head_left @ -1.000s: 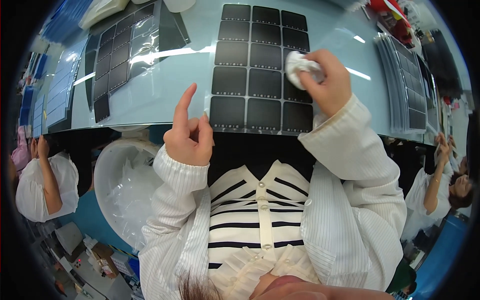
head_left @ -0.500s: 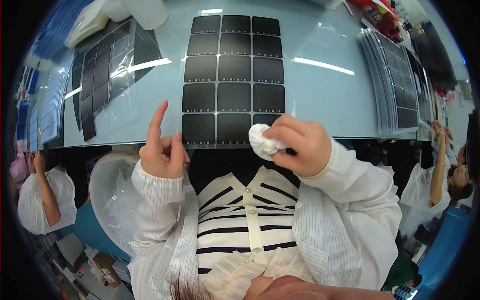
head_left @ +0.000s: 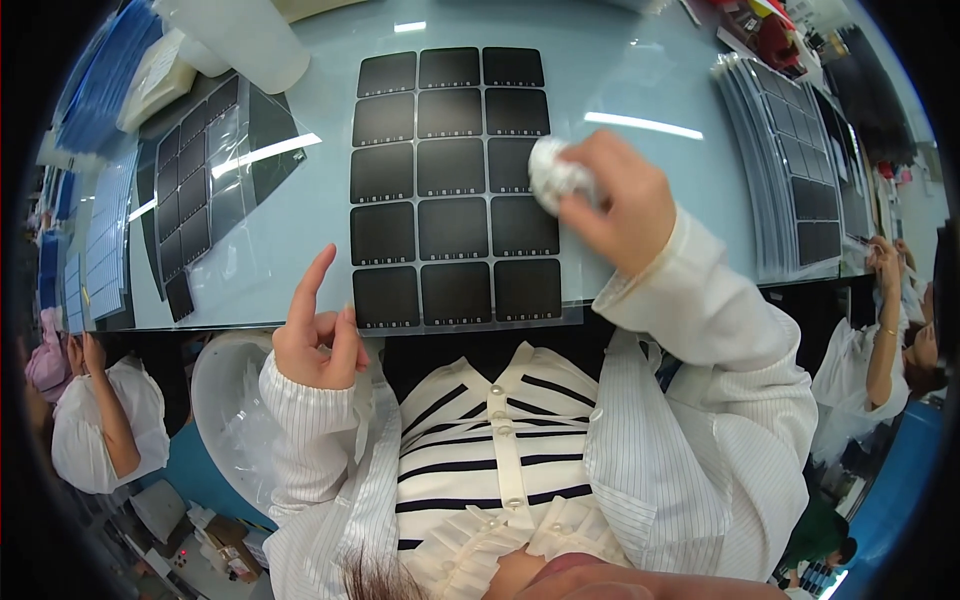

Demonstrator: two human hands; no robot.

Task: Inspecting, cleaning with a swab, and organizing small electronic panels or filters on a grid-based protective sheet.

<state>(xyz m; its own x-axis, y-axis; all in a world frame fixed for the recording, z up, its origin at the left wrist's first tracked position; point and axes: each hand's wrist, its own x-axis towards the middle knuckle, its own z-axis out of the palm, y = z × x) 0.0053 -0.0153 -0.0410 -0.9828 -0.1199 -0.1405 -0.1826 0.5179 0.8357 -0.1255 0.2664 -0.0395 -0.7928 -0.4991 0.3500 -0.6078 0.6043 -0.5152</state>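
A clear sheet [head_left: 486,142] with rows of black rounded panels lies on the glossy table in front of me. Its near edge reaches slightly past the table's front edge. My left hand [head_left: 318,335] is at the sheet's near left corner, index finger stretched out, thumb and other fingers curled closed at that corner. Between the fingers and thumb of my right hand [head_left: 628,195] is a bunched white cloth [head_left: 560,177]. The cloth is at the sheet's right edge, around the third row, and slightly blurred.
Another black-panelled sheet [head_left: 194,185] lies on the left, near a translucent white container [head_left: 250,45]. A stack of similar sheets [head_left: 775,170] stands on the right. A white bin [head_left: 235,420] is below the table edge at left. Other people sit at both sides.
My right hand has moved with the cloth from the sheet's near edge away from me, up along its right side. My left hand stays at the corner. The whole view has shifted slightly.
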